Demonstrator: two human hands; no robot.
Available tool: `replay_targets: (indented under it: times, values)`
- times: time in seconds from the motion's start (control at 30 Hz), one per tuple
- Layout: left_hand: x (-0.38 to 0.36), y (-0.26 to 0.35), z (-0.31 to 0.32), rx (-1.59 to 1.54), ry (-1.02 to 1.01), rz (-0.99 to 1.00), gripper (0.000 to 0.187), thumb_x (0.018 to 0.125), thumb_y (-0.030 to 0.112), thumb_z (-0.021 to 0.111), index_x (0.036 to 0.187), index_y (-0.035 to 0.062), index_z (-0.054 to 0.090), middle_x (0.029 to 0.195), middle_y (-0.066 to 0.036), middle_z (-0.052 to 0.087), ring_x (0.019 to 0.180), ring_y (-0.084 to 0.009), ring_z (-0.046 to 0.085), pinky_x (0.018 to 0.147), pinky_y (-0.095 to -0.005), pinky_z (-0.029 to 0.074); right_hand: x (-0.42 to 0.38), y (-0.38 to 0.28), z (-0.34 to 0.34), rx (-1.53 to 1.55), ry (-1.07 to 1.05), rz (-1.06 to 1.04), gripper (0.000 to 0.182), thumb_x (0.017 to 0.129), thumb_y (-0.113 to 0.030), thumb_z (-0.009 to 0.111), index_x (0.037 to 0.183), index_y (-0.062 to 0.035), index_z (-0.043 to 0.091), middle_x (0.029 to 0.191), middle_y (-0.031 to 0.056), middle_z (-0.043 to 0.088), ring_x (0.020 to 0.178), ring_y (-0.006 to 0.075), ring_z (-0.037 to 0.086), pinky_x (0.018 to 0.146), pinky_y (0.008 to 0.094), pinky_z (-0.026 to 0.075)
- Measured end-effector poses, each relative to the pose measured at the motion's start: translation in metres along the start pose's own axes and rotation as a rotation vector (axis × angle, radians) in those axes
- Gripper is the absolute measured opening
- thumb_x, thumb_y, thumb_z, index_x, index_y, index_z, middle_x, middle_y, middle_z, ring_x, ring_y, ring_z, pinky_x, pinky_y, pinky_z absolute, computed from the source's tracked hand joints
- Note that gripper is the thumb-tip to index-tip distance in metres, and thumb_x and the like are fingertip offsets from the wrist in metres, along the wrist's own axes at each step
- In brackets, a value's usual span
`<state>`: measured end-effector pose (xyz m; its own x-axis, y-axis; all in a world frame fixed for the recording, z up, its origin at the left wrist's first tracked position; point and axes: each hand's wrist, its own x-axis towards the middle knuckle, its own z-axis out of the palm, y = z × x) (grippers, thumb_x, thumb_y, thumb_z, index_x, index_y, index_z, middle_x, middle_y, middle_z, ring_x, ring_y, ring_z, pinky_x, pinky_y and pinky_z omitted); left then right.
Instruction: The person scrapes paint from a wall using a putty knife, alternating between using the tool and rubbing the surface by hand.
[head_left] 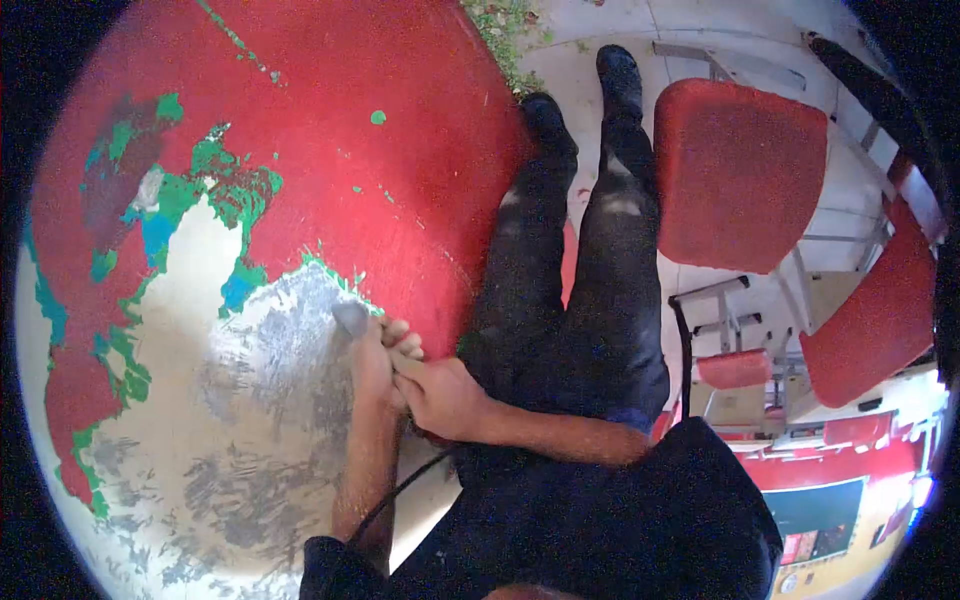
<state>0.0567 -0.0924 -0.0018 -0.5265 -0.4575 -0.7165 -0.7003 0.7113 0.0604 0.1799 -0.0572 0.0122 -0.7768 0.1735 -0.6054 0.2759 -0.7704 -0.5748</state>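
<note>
A metal scraper (pixel 350 317) presses its blade to the edge where red paint meets a bared, grey-white patch. My left hand (pixel 372 362) is closed around the scraper close to the blade. Just behind it, my right hand (pixel 445 398) is closed on the handle's rear part, which the fingers mostly hide. The broad painted surface (pixel 380 165) fills the left side, mostly red. Green and blue layers show along the ragged edges of its bared patch (pixel 230 440), which has dark scuff marks.
Green flakes (pixel 515 45) lie on the pale floor (pixel 610 20) beside my feet. A red-seated chair (pixel 740 170) stands close to my legs on the right. Beyond it are another red chair (pixel 875 300), a smaller red seat (pixel 733 369) and a dark board (pixel 820 510) on a wall.
</note>
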Motion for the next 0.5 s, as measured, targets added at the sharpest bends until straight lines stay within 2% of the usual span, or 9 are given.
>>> replay_targets:
  times: [0.1, 0.2, 0.23, 0.27, 0.3, 0.37, 0.47, 0.5]
  values:
    - [-0.005, 0.02, 0.005, -0.004, 0.016, 0.094, 0.023, 0.093, 0.027, 0.042, 0.09, 0.0055, 0.05, 0.079, -0.011, 0.059, 0.059, -0.0206, 0.056, 0.053, -0.0335, 0.049, 0.034, 0.005, -0.003, -0.039, 0.037, 0.006, 0.028, 0.083, -0.012, 0.049, 0.109, -0.0033, 0.055, 0.077, 0.0262, 0.056, 0.074, 0.0427, 0.058, 0.063, 0.0457, 0.047]
    - [-0.007, -0.011, -0.014, -0.187, -0.052, -0.024, 0.021, 0.093, 0.025, 0.041, 0.091, 0.0059, 0.049, 0.082, -0.011, 0.06, 0.063, -0.0208, 0.057, 0.054, -0.0346, 0.05, 0.015, -0.001, -0.005, 0.017, 0.057, 0.011, 0.024, 0.083, -0.011, 0.048, 0.105, -0.0033, 0.055, 0.078, 0.0272, 0.055, 0.076, 0.0431, 0.057, 0.063, 0.0463, 0.047]
    - [0.004, -0.028, -0.032, -0.036, -0.082, 0.014, 0.02, 0.094, 0.025, 0.04, 0.091, 0.0069, 0.049, 0.083, -0.011, 0.06, 0.066, -0.0212, 0.058, 0.056, -0.0346, 0.05, 0.004, 0.003, 0.001, 0.018, 0.065, -0.026, 0.023, 0.083, -0.01, 0.048, 0.104, -0.003, 0.055, 0.079, 0.0271, 0.055, 0.077, 0.043, 0.056, 0.062, 0.0456, 0.047]
    - [0.005, -0.018, -0.017, -0.083, -0.068, 0.005, 0.02, 0.094, 0.025, 0.04, 0.091, 0.0067, 0.049, 0.084, -0.011, 0.06, 0.067, -0.0219, 0.058, 0.056, -0.035, 0.05, 0.002, 0.007, 0.0, 0.021, 0.068, -0.057, 0.022, 0.084, -0.01, 0.048, 0.104, -0.0027, 0.054, 0.081, 0.027, 0.054, 0.078, 0.0428, 0.056, 0.062, 0.045, 0.047]
    - [-0.003, -0.003, -0.006, -0.124, -0.044, -0.013, 0.021, 0.094, 0.025, 0.04, 0.091, 0.0065, 0.049, 0.084, -0.012, 0.06, 0.067, -0.0225, 0.059, 0.056, -0.0354, 0.051, 0.011, 0.004, -0.001, 0.003, -0.024, 0.032, 0.022, 0.084, -0.009, 0.048, 0.103, -0.0016, 0.054, 0.083, 0.0272, 0.054, 0.079, 0.0424, 0.056, 0.062, 0.0441, 0.047]
    - [0.004, 0.016, -0.004, -0.065, -0.04, 0.019, 0.023, 0.094, 0.027, 0.039, 0.092, 0.0064, 0.048, 0.085, -0.012, 0.06, 0.068, -0.0239, 0.059, 0.058, -0.0368, 0.051, 0.033, 0.001, -0.002, 0.0, 0.009, 0.018, 0.023, 0.084, -0.009, 0.049, 0.105, -0.0026, 0.054, 0.083, 0.0273, 0.054, 0.079, 0.0435, 0.056, 0.062, 0.0441, 0.047]
    - [-0.023, 0.009, -0.004, -0.181, -0.065, -0.054, 0.025, 0.095, 0.03, 0.039, 0.093, 0.0064, 0.048, 0.085, -0.012, 0.06, 0.067, -0.0237, 0.06, 0.059, -0.0372, 0.052, 0.018, -0.004, -0.003, 0.056, 0.022, 0.012, 0.022, 0.084, -0.009, 0.049, 0.104, -0.0022, 0.054, 0.083, 0.0273, 0.054, 0.079, 0.0441, 0.056, 0.062, 0.0439, 0.046]
    - [-0.011, -0.021, -0.031, -0.244, -0.224, -0.071, 0.025, 0.095, 0.03, 0.038, 0.093, 0.0068, 0.047, 0.085, -0.012, 0.06, 0.067, -0.0242, 0.06, 0.059, -0.0376, 0.053, 0.003, -0.004, 0.001, 0.047, -0.006, 0.009, 0.022, 0.084, -0.009, 0.049, 0.104, -0.0017, 0.054, 0.083, 0.0273, 0.054, 0.079, 0.0437, 0.056, 0.061, 0.0436, 0.046]
